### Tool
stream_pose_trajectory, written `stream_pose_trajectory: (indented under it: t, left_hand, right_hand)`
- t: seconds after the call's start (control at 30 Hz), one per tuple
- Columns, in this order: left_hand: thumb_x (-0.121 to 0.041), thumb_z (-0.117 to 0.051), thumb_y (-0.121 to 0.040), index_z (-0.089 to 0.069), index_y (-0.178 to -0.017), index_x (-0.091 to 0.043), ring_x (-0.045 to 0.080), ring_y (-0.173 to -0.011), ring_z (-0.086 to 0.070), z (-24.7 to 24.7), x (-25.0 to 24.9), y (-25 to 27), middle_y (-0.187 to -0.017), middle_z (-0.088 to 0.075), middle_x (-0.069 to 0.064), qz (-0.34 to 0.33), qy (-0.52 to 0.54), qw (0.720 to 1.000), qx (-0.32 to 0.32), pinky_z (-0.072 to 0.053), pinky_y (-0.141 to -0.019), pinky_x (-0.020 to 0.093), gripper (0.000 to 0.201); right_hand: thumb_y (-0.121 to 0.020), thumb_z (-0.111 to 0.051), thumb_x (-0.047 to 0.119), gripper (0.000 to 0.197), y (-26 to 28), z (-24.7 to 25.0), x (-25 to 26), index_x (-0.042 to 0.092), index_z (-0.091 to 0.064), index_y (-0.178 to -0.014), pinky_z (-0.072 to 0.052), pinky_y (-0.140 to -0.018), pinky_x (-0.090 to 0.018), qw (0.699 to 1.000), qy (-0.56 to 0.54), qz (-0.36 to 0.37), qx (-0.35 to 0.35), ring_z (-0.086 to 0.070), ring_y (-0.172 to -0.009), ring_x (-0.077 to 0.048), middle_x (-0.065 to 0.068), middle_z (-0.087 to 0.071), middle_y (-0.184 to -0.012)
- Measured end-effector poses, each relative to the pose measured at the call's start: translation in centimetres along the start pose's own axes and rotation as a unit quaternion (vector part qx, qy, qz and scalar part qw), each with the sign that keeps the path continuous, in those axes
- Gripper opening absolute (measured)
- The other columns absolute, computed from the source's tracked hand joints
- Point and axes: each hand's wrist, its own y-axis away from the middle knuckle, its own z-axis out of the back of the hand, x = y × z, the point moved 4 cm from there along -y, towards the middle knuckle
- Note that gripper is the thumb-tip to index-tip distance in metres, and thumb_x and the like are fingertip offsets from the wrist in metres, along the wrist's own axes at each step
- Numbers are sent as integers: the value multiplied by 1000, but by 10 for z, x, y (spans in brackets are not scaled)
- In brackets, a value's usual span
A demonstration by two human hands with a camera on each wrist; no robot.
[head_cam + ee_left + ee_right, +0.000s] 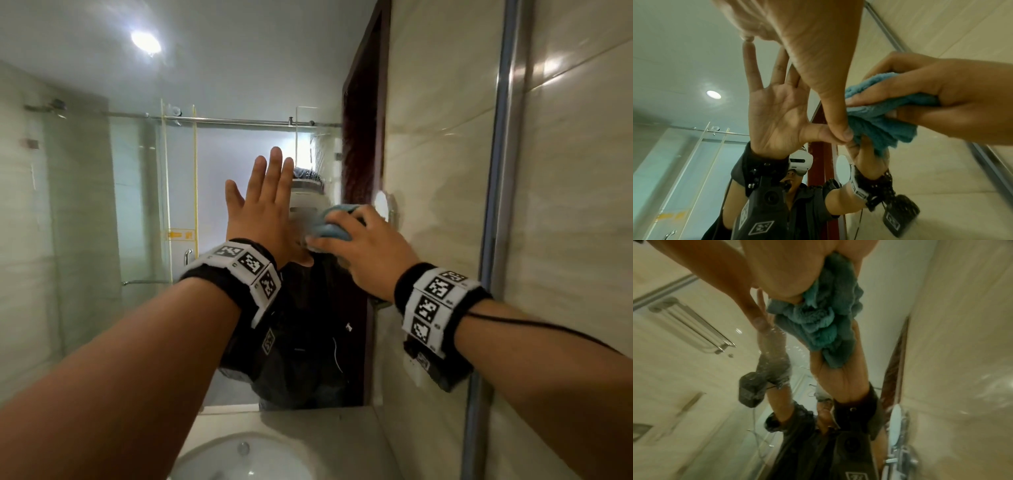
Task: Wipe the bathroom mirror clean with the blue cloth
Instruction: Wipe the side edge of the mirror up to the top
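Observation:
The bathroom mirror (102, 205) fills the wall ahead and reflects the shower glass and the person. My left hand (263, 202) lies flat on the glass, fingers straight and slightly spread; its palm (813, 40) and thumb show up close in the left wrist view. Just to its right, my right hand (373, 250) grips the bunched blue cloth (332, 229) and presses it against the mirror. The cloth (879, 116) sits crumpled between the curled fingers of the right hand (941, 100). In the right wrist view the cloth (818, 318) meets its own reflection under the right hand (787, 272).
Below the mirror sits a white sink basin (246, 459) set in a pale counter (325, 431). A metal strip (496, 205) borders the mirror on the right, with tiled wall (575, 240) beyond it. Water drops (322, 154) speckle the glass above the cloth.

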Motion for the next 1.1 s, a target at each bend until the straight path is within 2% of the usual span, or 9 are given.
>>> stream_pose_trajectory:
  t: [0.1, 0.23, 0.3, 0.5, 0.67, 0.77, 0.97, 1.03, 1.1]
  left_hand:
    - [-75, -69, -55, 29, -143, -12, 28, -141, 26, 3, -9, 7, -151, 34, 10, 9, -23, 1000, 9, 7, -111, 59, 146]
    - [-78, -66, -56, 34, -141, -14, 29, -138, 31, -11, -30, 24, -149, 38, 11, -27, -25, 999, 30, 12, -109, 59, 145]
    - [-76, -67, -57, 37, -139, -13, 29, -138, 33, -22, -34, 28, -148, 39, 11, -37, -29, 998, 46, 12, -110, 59, 147]
    - [-69, -73, -57, 41, -136, -14, 28, -138, 32, -32, -30, 28, -147, 40, 10, -45, -32, 997, 48, 5, -114, 58, 149]
    - [-71, -74, -53, 41, -136, -15, 26, -138, 33, -34, -29, 26, -148, 40, 7, -43, -29, 998, 43, 9, -113, 56, 152]
    - [-73, -73, -52, 43, -134, -16, 26, -138, 33, -36, -29, 26, -147, 40, 7, -42, -34, 998, 38, 11, -111, 55, 153]
    - [-73, -70, -56, 36, -139, -14, 27, -141, 27, -36, -31, 27, -150, 35, 9, -38, -37, 998, 16, 6, -113, 56, 147]
    - [-72, -73, -54, 35, -140, -14, 27, -141, 27, -36, -31, 28, -151, 35, 9, -36, -40, 998, 16, 7, -112, 56, 150]
    - [-72, -74, -51, 35, -140, -15, 26, -140, 28, -35, -30, 27, -150, 36, 7, -38, -38, 998, 20, 10, -111, 54, 152]
  right_hand:
    - [-81, -66, 10, 59, -4, 25, -31, 41, -51, -128, -50, -84, -45, 990, -8, -138, -16, -42, -110, -34, -1, -44, -134]
    - [-92, -47, 12, 55, -12, 55, -89, 40, -38, -138, -36, -98, -35, 923, -29, -371, -101, -34, -115, -33, -5, -30, -139]
    - [-90, -51, 14, 54, -11, 46, -67, 41, -39, -136, -41, -96, -37, 937, -10, -336, -92, -34, -115, -33, -3, -32, -138]
    - [-72, -76, 8, 58, 33, -13, 12, 38, -59, -119, -54, -72, -45, 999, -21, -41, 6, -48, -95, -35, -2, -53, -127]
    - [-93, -51, 20, 43, 18, 34, -58, 42, -43, -129, -45, -95, -39, 958, -11, -269, -102, -37, -116, -28, -3, -34, -134]
    - [-91, -50, 13, 55, 12, 40, -65, 42, -38, -136, -40, -99, -35, 921, -6, -368, -127, -33, -117, -29, -5, -31, -135]
    - [-74, -63, 5, 46, 46, -27, 33, 32, -64, -112, -53, -68, -41, 996, -36, -85, -9, -49, -97, -38, -5, -54, -125]
    - [-76, -69, 7, 53, 48, -22, 23, 38, -58, -117, -54, -67, -43, 996, -37, -81, -16, -48, -98, -37, -2, -53, -126]
    - [-84, -65, 15, 54, 44, -3, -4, 46, -47, -124, -51, -79, -40, 981, -57, -180, -46, -43, -105, -33, -1, -44, -130]
